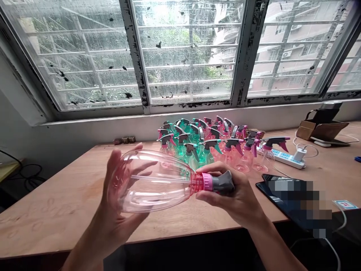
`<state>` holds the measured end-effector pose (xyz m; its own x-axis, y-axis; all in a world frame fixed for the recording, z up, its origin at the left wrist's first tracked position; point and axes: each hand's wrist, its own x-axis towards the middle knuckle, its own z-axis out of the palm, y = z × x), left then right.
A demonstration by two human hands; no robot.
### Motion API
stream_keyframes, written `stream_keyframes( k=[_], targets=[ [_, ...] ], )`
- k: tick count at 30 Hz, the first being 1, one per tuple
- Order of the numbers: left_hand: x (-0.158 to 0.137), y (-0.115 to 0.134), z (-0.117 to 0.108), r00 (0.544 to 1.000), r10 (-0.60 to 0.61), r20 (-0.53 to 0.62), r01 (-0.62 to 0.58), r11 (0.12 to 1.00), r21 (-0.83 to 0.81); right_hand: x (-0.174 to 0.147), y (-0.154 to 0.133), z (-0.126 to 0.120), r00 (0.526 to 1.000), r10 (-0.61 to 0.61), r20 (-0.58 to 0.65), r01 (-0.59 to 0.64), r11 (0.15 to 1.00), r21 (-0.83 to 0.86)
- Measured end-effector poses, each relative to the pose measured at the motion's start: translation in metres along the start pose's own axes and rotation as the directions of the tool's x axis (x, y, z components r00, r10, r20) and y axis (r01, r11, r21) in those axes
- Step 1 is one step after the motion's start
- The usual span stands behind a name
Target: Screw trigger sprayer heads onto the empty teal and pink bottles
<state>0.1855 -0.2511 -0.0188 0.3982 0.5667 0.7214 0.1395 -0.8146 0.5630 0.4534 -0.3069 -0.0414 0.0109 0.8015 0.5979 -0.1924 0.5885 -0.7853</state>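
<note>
A clear pink spray bottle lies sideways in the air above the front of the table, its base to the left. My left hand is wrapped round the base end, with some fingers showing through the plastic. At the neck, my right hand grips the pink collar and grey spray head between thumb and fingers. A thin tube runs inside the bottle from the neck. Behind it stand several green spray bottles and several pink spray bottles, all upright with trigger heads.
The wooden table runs under a barred window. To the right are a power strip with a white plug, a dark tablet at the front edge, and a brown case. Small brown blocks sit by the wall.
</note>
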Motion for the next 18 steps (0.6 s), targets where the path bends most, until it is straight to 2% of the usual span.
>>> stream_keyframes(
  k=[3, 8, 13, 18],
  targets=[
    [0.0001, 0.0004, -0.0015, 0.999, 0.043, 0.024, -0.043, 0.999, -0.017, -0.001, -0.0001, -0.001, 1.0, -0.02, 0.007, 0.021, 0.998, -0.051],
    [-0.0034, 0.0003, -0.0054, 0.999, 0.036, 0.04, -0.035, 0.999, -0.033, -0.0025, -0.0023, -0.0024, 1.0, -0.016, -0.015, 0.014, 0.995, -0.095],
    [-0.0014, -0.0041, -0.0007, 0.995, 0.101, 0.026, -0.1, 0.994, -0.035, -0.0026, -0.0043, -0.0016, 0.999, -0.019, -0.048, 0.014, 0.995, -0.103],
    [-0.0001, -0.0045, 0.0018, 0.995, 0.037, 0.097, -0.028, 0.996, -0.09, -0.0046, -0.0081, -0.0019, 0.996, -0.082, -0.041, 0.072, 0.976, -0.207]
  ],
)
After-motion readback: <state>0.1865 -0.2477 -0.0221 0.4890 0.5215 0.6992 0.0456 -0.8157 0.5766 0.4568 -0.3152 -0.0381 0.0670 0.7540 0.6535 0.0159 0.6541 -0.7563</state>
